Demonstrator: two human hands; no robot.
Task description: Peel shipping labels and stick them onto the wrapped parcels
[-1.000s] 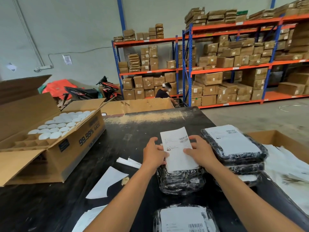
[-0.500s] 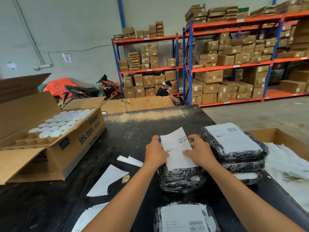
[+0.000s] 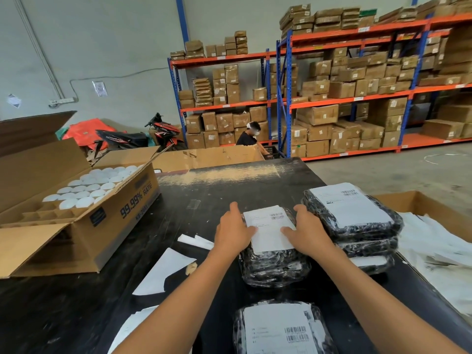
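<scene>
Shipping label (image 3: pixel 270 229) is lying flat on the wrapped parcel (image 3: pixel 274 265) mid-table (image 3: pixel 217 190). Your left hand (image 3: pixel 233 232) and right hand (image 3: pixel 307 233) are pressing its side edges, fingers spread, gripping nothing, palms down, forearms reaching forward. Labelled parcel stack (image 3: pixel 351 221) is sitting just right.

Open carton (image 3: pixel 84 221) of white-capped bottles (image 3: pixel 92 186) at table's (image 3: pixel 217 190) left; stocked shelving (image 3: pixel 352 98); parked motorbike (image 3: pixel 143 135); seated worker (image 3: pixel 249 135).
</scene>
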